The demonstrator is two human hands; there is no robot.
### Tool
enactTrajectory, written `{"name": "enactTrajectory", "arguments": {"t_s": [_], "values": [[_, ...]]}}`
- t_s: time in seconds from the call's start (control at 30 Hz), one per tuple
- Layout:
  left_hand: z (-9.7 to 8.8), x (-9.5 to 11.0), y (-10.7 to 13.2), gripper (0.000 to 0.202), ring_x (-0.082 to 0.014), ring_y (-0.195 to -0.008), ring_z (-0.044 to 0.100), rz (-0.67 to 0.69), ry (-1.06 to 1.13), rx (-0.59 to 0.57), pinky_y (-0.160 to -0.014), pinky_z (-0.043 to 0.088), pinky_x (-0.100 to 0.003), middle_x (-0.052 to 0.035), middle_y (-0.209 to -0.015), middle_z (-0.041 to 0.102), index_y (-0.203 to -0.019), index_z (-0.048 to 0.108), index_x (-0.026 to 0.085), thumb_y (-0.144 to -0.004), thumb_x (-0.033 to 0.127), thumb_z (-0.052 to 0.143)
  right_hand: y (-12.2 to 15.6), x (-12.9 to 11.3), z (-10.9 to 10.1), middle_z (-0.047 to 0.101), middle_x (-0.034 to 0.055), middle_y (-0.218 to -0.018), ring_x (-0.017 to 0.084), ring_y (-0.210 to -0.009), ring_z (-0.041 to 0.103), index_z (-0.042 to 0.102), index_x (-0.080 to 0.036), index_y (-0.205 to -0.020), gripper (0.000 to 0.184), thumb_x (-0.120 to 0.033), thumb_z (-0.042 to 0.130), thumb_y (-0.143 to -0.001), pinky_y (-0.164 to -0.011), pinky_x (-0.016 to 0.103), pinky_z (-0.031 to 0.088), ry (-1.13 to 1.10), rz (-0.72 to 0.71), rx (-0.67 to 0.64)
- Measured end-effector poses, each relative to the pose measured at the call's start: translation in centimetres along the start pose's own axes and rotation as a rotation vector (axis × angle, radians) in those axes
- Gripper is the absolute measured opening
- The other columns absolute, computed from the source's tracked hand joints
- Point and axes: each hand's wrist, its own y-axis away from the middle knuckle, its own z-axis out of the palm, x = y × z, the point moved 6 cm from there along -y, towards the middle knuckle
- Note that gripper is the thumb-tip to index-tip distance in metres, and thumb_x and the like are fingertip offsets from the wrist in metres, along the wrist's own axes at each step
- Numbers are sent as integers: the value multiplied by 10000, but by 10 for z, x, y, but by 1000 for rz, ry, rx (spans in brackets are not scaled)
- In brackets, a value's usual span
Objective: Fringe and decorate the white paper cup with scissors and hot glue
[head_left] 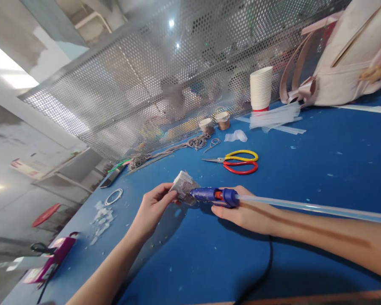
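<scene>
My right hand (241, 212) grips a blue glue gun (214, 195) with a long clear glue stick (305, 206) sticking out behind it. The gun's nozzle touches a small paper-wrapped cup (184, 185). My left hand (154, 205) pinches that cup from the left, just above the blue table (305, 169). A black cord (266, 262) runs from under my right hand toward the table's near edge.
Yellow and red scissors (238, 162) lie behind my hands. Further back stand a stack of white paper cups (260, 88), two small wrapped cups (215, 122), loose glue sticks (274, 120) and coiled twine (197, 142). A pale bag (343, 63) leans at the right; a perforated metal screen (146, 84) backs the table.
</scene>
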Motion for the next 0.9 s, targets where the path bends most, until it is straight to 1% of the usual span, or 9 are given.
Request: {"name": "enactTrajectory", "arguments": {"t_s": [0.2,0.33,0.53,0.77,0.9], "values": [[4,5,3,209,-161,-646,628,5,9,-7,-674,523,-293,-16,-695,693,-849,698,158,-751,338,659,0,-2,1,411,-73,-564,95,-529,323,453,-197,-632,222,-311,552,-796,-486,228,279,23,5,0],[8,9,4,203,-157,-631,632,3,19,-7,-657,529,-281,-12,-673,687,-829,684,156,-724,330,678,0,-4,2,410,-73,-560,94,-525,317,459,-198,-637,212,-306,550,-795,-486,224,283,3,-3,-1],[8,9,5,205,-149,-623,633,5,-5,-2,-636,527,-264,-18,-723,705,-833,686,158,-710,322,676,0,-5,1,400,-77,-553,91,-525,309,439,-196,-617,238,-303,554,-796,-478,220,269,19,-20,12],[7,9,5,204,-144,-632,628,56,-42,34,-633,534,-258,-24,-778,714,-843,686,161,-711,315,672,0,-3,2,479,-56,-588,112,-548,375,500,-197,-655,178,-288,567,-794,-500,238,295,14,-51,15],[6,11,7,195,-144,-635,628,84,-74,43,-634,538,-255,-23,-771,714,-845,689,163,-719,309,666,1,-5,2,510,-46,-600,116,-547,397,518,-193,-672,142,-264,571,-783,-507,240,307,43,-35,16]]}}
